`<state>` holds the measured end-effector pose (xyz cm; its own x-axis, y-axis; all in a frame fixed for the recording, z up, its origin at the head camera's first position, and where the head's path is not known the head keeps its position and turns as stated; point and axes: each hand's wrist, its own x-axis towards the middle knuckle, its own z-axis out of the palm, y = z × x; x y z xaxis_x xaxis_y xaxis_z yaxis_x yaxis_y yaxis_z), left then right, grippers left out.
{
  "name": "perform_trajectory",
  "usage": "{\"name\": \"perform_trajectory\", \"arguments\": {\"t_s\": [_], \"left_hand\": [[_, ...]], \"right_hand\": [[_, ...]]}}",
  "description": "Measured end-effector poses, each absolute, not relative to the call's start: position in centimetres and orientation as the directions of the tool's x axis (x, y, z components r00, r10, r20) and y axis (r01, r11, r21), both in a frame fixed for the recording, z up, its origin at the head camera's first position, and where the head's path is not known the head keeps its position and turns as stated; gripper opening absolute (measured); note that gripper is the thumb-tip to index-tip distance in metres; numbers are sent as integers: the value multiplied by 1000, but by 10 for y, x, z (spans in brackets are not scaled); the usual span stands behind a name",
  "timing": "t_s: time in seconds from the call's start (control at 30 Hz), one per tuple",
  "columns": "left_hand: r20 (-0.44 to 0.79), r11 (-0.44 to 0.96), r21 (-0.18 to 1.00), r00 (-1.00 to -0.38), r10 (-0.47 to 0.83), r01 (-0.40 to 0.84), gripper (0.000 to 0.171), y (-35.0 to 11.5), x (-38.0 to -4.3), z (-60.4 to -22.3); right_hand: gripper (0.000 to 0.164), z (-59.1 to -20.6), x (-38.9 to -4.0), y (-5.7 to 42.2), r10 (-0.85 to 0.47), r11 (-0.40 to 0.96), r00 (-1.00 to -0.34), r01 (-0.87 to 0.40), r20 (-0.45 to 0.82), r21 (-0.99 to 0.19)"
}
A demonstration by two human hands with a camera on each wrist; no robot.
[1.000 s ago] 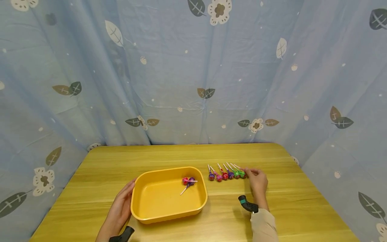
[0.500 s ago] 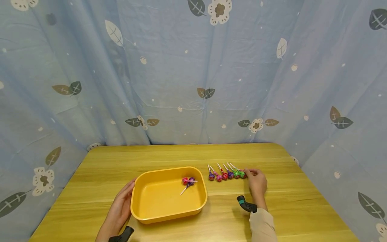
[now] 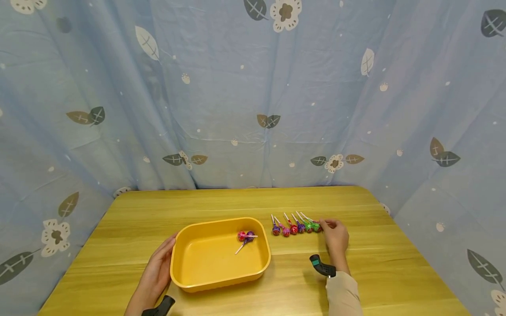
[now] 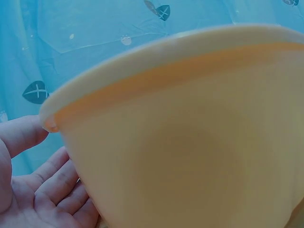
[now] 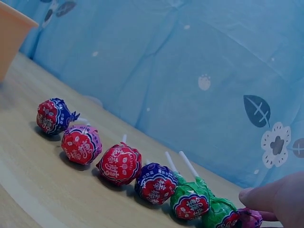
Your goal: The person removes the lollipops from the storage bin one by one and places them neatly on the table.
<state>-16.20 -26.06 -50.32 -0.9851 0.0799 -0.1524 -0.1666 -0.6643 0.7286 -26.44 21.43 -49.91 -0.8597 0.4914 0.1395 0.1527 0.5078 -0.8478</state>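
Several wrapped lollipops lie in a row on the table, their sticks pointing toward the curtain; a red one [image 3: 294, 229] and a green one [image 3: 316, 226] are among them. At the right end of the row, my right hand [image 3: 337, 236] pinches a pink lollipop [image 5: 250, 218], mostly hidden by the fingers. A yellow plastic basin [image 3: 213, 263] stands left of the row. Inside it are a red-headed lollipop [image 3: 241, 236] and a purple one [image 3: 250, 236]. My left hand [image 3: 157, 267] touches the basin's left side from outside, thumb at the rim and fingers along the wall.
The wooden table [image 3: 391, 254] reaches back to a blue curtain [image 3: 221, 96] printed with leaves and flowers. Black camera mounts sit at the left wrist [image 3: 160, 306] and the right wrist [image 3: 322, 266].
The pink lollipop's stick, seen sloping out beyond my right fingertips a second ago, now barely shows beside the green one. The left hand and the basin stay in place.
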Motion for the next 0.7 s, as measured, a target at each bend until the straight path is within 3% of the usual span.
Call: {"name": "perform_trajectory", "arguments": {"t_s": [0.2, 0.47, 0.7], "left_hand": [[-109, -669, 729, -990, 93, -143, 25, -261, -162, -504], [-186, -678, 710, -979, 82, -192, 21, -261, -162, -502], [-147, -676, 717, -985, 88, -168, 21, -261, -162, -504]], "right_hand": [[36, -497, -264, 214, 493, 492, -859, 146, 136, -858], [33, -497, -265, 214, 497, 483, -857, 141, 137, -864], [31, -496, -264, 213, 498, 475, -854, 125, 149, -871]]}}
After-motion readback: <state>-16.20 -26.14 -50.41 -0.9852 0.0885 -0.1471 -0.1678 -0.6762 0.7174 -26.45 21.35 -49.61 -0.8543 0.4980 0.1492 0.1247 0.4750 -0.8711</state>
